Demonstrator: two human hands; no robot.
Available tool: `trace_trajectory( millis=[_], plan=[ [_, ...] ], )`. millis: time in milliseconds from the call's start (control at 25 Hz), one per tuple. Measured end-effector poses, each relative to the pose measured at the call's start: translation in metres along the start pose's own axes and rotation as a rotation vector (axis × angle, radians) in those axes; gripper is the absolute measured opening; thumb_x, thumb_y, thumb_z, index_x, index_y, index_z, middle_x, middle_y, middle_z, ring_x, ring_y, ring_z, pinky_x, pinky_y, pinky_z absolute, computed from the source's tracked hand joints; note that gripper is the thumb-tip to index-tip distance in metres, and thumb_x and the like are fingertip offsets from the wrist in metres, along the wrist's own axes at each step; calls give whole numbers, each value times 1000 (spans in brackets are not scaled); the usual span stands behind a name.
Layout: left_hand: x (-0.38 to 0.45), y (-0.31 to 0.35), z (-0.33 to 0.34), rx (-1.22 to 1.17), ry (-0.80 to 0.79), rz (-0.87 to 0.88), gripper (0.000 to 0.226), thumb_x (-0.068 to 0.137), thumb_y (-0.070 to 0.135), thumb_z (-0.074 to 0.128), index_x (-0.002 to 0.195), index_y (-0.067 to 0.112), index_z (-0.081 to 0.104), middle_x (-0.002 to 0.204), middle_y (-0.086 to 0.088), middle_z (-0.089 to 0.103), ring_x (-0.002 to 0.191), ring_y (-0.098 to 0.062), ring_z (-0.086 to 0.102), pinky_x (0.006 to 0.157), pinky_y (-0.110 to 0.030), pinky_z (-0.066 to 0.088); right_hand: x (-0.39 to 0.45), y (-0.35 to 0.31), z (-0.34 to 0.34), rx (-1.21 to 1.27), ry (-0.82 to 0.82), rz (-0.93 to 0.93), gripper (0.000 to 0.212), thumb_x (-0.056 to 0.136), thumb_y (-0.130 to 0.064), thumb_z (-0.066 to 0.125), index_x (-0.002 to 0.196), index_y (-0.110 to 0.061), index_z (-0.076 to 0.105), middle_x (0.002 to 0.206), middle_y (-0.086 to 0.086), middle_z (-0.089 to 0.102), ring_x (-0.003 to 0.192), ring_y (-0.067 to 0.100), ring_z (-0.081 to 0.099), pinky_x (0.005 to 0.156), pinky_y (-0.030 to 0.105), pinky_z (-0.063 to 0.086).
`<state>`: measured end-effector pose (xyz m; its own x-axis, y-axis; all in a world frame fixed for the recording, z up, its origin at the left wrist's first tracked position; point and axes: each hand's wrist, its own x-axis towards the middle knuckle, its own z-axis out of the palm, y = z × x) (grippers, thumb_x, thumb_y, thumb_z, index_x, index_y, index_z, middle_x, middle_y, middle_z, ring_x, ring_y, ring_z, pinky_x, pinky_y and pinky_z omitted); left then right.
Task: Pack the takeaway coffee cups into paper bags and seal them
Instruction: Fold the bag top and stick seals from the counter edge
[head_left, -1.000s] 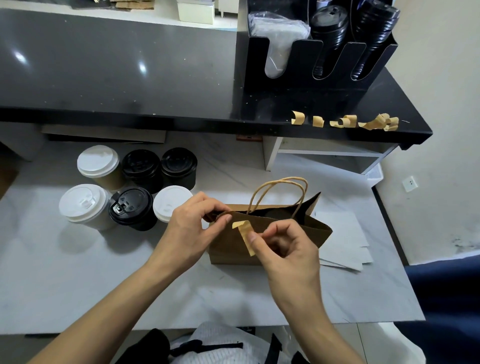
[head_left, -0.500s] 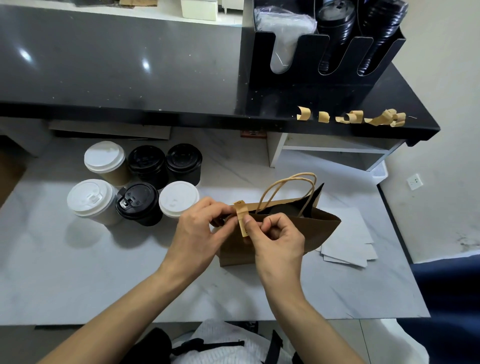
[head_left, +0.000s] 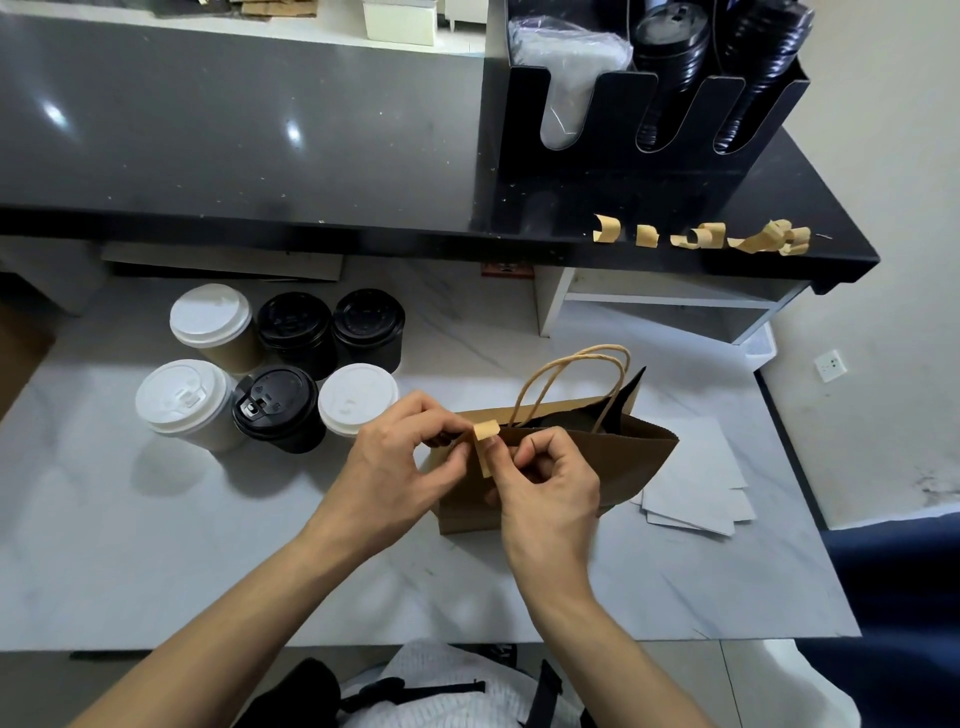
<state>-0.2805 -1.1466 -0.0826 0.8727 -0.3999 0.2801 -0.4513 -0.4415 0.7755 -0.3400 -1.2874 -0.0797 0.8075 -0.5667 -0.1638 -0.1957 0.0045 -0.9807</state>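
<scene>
Sealing step. Brown paper bag w/ twine handles stands on white marble desk, right of six lidded cups. Left hand pinches bag rim; right hand pinches tan tape strip over rim. Next: press strip flat, likely.

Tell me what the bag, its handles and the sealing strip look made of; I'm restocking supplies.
Bag: brown kraft paper, matte, creased at the folds. Handles: tan twisted paper cord, judging by the rope-like look. Sealing strip: likely kraft paper tape, matte tan, folded over the bag's rim.
</scene>
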Motion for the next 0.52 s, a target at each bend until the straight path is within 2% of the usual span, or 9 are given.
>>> trace_trajectory(
  millis=[160, 320, 440, 520],
  plan=[
    [0, -1, 1, 6, 4, 0, 15, 88, 7, 74, 100, 17, 76, 93, 10, 60, 87, -10, 62, 77, -22, 51, 1, 1, 0, 22, -7, -2, 32, 86, -25, 81, 76, -9, 55, 68, 8, 65, 62, 35, 64, 52, 22, 51],
    [-2, 0, 3, 2, 38, 13, 17, 87, 5, 76, 99, 17, 74, 92, 10, 65, 86, -11, 63, 77, -26, 53, 3, 5, 1, -52, -8, -54, 33, 85, -31, 81, 73, -14, 55, 66, 6, 63, 57, 32, 60, 51, 36, 51],
    [-4, 0, 2, -14, 77, -13, 18, 85, 7, 78, 92, 18, 66, 88, 10, 69, 84, -13, 66, 75, -30, 55, 6, 8, -1, -136, 11, -112, 35, 84, -38, 81, 69, -18, 56, 60, -5, 56, 53, 7, 46, 50, 26, 42],
    [-4, -1, 1, 33, 69, 13, 23, 88, 11, 77, 87, 21, 56, 86, 8, 66, 82, -14, 65, 72, -36, 55, 7, 10, -2, -139, 3, -144, 35, 85, -39, 80, 69, -18, 57, 59, -7, 52, 53, 5, 43, 49, 21, 38]
  ],
)
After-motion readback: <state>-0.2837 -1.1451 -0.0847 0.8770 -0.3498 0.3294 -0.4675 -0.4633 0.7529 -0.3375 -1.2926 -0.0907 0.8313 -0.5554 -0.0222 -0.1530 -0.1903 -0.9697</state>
